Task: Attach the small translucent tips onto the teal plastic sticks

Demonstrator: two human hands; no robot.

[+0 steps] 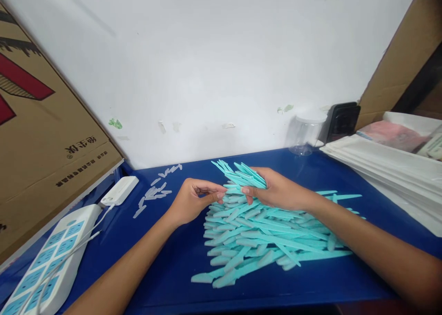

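Note:
A large heap of turquoise eyebrow razors [262,236] with pale, cap-like ends lies on the blue table. Above the heap's far side, my right hand [272,188] is closed around a bunch of these razors [250,176], their ends fanning out to the left. My left hand [200,197] meets the bunch from the left, thumb and forefinger pinched at the end of one razor. Whether they grip its pale cap or the blade end is too small to tell. Several loose translucent caps [154,193] are scattered on the table beyond my left hand.
At the left are a white power strip [62,255] with cables, a white adapter [119,190] and a cardboard box [51,135]. A clear jar [305,133], a black case [341,121] and stacked white trays [386,163] stand at the right. A white wall [207,75] closes the back.

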